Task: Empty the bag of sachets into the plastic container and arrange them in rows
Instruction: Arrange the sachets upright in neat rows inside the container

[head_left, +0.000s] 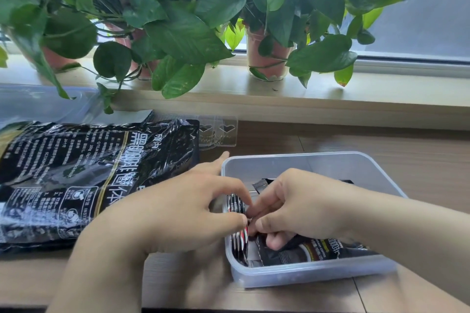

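A clear plastic container (310, 272) stands on the wooden table at the lower right, with several black sachets (328, 249) lying inside it. A few sachets (236, 207) stand on edge against its left wall. My left hand (183, 208) rests over that left wall, its fingers pinching the upright sachets. My right hand (297, 206) reaches into the container from the right and its fingertips meet the left hand's on the same sachets. The large black bag (84, 173) lies flat to the left of the container.
A clear lid (38, 101) lies behind the bag at the far left, and a small clear plastic piece (218, 132) with heart cut-outs sits behind the container. Potted plants (267, 58) line the windowsill at the back, their leaves hanging over the table's far edge.
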Tool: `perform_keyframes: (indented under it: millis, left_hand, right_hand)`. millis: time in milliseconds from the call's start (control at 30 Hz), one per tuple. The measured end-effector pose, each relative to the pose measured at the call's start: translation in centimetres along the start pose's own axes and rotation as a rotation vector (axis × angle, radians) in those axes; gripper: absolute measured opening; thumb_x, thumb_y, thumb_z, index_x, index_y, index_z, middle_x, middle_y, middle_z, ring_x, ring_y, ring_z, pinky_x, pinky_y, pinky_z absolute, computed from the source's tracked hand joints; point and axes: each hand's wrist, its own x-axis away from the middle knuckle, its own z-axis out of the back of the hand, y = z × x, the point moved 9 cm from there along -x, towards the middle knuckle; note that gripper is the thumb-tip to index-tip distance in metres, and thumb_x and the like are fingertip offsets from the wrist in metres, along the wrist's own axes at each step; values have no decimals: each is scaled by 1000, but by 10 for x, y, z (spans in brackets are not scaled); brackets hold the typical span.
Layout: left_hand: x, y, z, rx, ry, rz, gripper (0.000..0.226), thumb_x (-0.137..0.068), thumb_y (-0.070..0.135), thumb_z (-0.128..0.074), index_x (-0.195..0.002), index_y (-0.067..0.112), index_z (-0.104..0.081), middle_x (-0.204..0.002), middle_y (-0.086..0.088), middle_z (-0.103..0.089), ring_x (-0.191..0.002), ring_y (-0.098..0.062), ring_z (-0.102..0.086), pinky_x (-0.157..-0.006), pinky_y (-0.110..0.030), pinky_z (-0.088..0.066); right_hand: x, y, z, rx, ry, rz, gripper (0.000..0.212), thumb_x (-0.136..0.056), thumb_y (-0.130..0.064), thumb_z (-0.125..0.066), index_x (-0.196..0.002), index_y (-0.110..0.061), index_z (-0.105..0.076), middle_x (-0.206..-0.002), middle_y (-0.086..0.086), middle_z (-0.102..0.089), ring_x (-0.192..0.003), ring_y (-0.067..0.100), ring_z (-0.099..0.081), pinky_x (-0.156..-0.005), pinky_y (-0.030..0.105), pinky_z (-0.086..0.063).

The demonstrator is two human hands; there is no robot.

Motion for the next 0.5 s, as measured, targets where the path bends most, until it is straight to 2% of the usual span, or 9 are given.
perform_keyframes:
  millis: [67,100,133,167,233,300,400,467,500]
  left_hand:
    - [-1,4,-1,-33,-1,25,30,-85,50,-62,-115,54,-59,-161,16,-29,-149,9,-5,-120,-27,-23]
    - [-1,4,-2,-62,-4,50,29,-86,47,-61,-115,53,-60,-153,15,-40,-147,2,-22,-113,-25,-32]
    - [-2,5,-4,-91,-15,85,30,-85,46,-60,-115,54,-59,-139,14,-51,-133,-1,-42,-100,-22,-40]
    - [-2,5,-7,-113,-29,121,32,-84,46,-58,-114,56,-59,-122,16,-59,-111,2,-54,-85,-18,-44]
    - [-1,6,-10,-127,-60,181,35,-81,44,-55,-112,60,-58,-93,15,-63,-74,8,-56,-61,-13,-39]
    - [0,6,-9,-120,-67,231,37,-79,42,-54,-109,63,-59,-74,14,-63,-55,11,-53,-49,-13,-33]
    - [1,6,-8,-110,-50,274,36,-78,40,-53,-105,62,-64,-57,22,-61,-49,13,-51,-42,-10,-31]
    - [0,7,-7,-114,-29,289,34,-79,39,-52,-103,57,-67,-51,32,-55,-48,18,-49,-37,-7,-28]
    - [0,6,-7,-117,-15,296,33,-78,39,-52,-102,56,-68,-50,30,-55,-48,18,-49,-36,-7,-27]
  right_hand:
    - [2,0,1,3,-3,9,16,-89,-9,-72,-103,-15,-78,-75,-4,-79,-56,6,-70,-66,17,-59]
    - [3,0,2,5,-6,12,17,-89,-9,-71,-104,-15,-77,-75,-4,-79,-58,7,-71,-67,17,-59]
    - [5,0,2,3,-13,16,18,-90,-8,-71,-105,-16,-77,-74,-4,-78,-58,7,-71,-67,17,-59]
    - [7,-1,1,0,-23,24,19,-90,-6,-69,-106,-16,-76,-75,-4,-79,-58,7,-71,-65,17,-58]
    - [11,-3,2,-1,-43,42,24,-92,-1,-64,-109,-15,-75,-86,-4,-81,-58,7,-72,-65,17,-58]
    - [16,-6,4,10,-61,63,27,-93,2,-60,-111,-14,-74,-94,-6,-80,-58,7,-71,-65,17,-59]
    - [23,-13,12,123,-48,113,27,-94,-1,-59,-105,-17,-77,-75,-7,-78,-54,5,-70,-59,12,-53]
    - [25,-21,26,305,44,185,29,-91,-5,-57,-94,-23,-80,-63,-9,-74,-49,0,-66,-53,7,-47]
    - [26,-28,33,419,110,255,32,-88,-7,-56,-91,-27,-81,-60,-13,-72,-49,-2,-64,-51,5,-43]
